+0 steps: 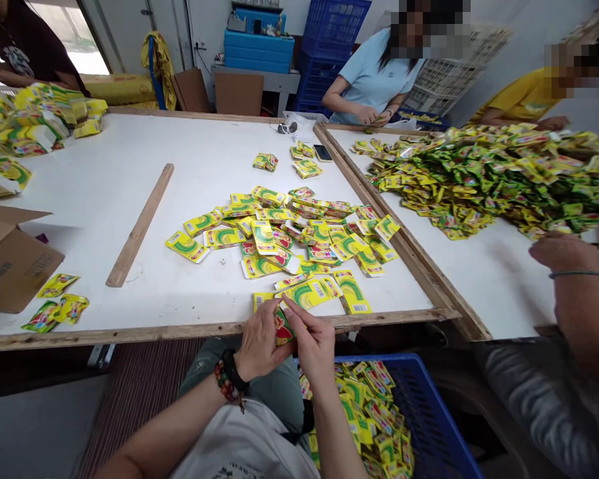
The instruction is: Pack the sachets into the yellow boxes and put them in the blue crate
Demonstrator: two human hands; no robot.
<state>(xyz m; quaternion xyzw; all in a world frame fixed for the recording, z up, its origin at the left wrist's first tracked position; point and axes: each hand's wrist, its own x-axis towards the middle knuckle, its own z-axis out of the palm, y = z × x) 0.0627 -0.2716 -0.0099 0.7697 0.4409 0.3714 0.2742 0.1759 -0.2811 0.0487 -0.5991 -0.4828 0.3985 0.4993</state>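
Just over the table's front edge, my left hand (259,339) and my right hand (316,342) meet around a small printed carton (282,330) with red and green on the side facing me. The fingers of both hands are closed on it, covering much of its surface. Right beyond my fingertips lie flat yellow cartons (312,291) with barcodes. A loose heap of similar small cartons (284,229) spreads farther back on the white table. Below my right forearm, a blue crate (436,406) holds many small yellow packets (373,412).
A wooden strip (142,223) lies on the white table (94,219); a wooden rail (379,199) divides its right side. Beyond the rail is a large packet pile (503,173). A cardboard box (14,266) stands left. Co-workers are around the table; one arm (578,286) reaches in at right.
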